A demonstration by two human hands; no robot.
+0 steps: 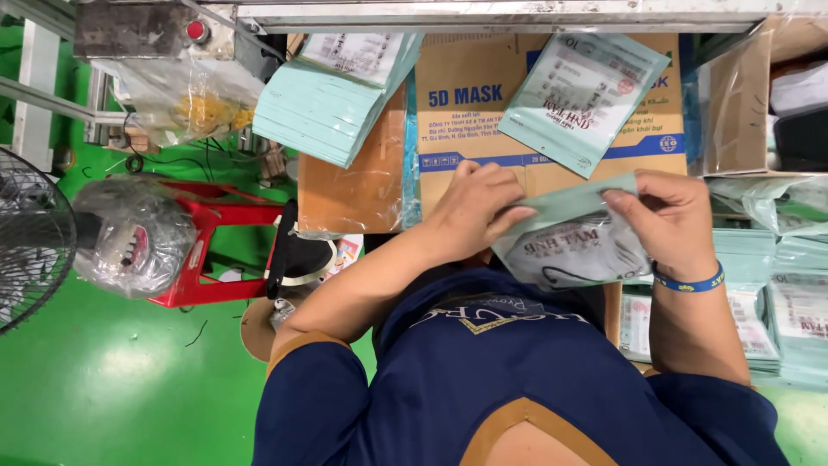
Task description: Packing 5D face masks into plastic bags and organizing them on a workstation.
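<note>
In two hands (476, 207) (668, 220), one mask pouch (569, 237)

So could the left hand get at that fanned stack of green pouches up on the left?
Probably yes, once freed. The left hand grips a pouch together with the right hand; nothing stands between it and the stack.

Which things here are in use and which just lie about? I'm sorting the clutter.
In use:
left hand
right hand
mask pouch held in both hands' grip

Lying about:
finished pouch on the cardboard box
pouch stack
red stool
fan
</note>
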